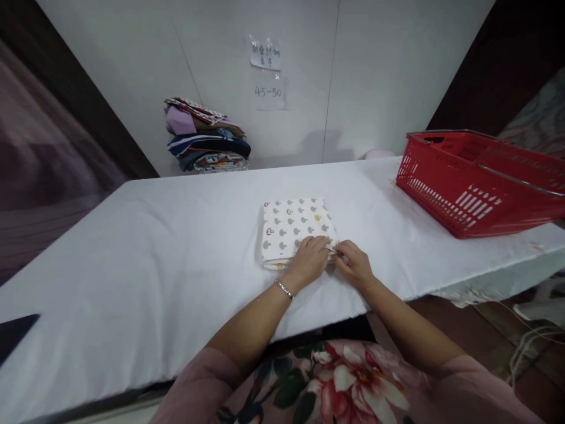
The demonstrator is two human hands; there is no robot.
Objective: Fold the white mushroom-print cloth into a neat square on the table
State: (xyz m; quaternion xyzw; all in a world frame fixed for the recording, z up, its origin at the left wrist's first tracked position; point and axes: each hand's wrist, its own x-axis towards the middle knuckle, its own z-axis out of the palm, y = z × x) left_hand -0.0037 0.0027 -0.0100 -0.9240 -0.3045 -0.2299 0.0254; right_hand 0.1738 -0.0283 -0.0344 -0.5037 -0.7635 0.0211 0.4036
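Note:
A folded white cloth point(293, 227) with a grey mushroom print lies on the white table point(154, 247), just right of its middle. My left hand point(309, 259), with a silver bracelet at the wrist, rests on the cloth's near right corner with fingers curled down on it. Beside it, my right hand point(353, 264) pinches the same corner's edge between thumb and fingers. Both hands touch the cloth and meet at that corner.
A red plastic basket point(477, 176) with metal handles stands at the table's right end. A stack of folded cloths point(205, 138) sits against the white wall at the back left. Paper notes point(267, 73) hang on the wall. A dark object point(15, 333) shows at the left edge.

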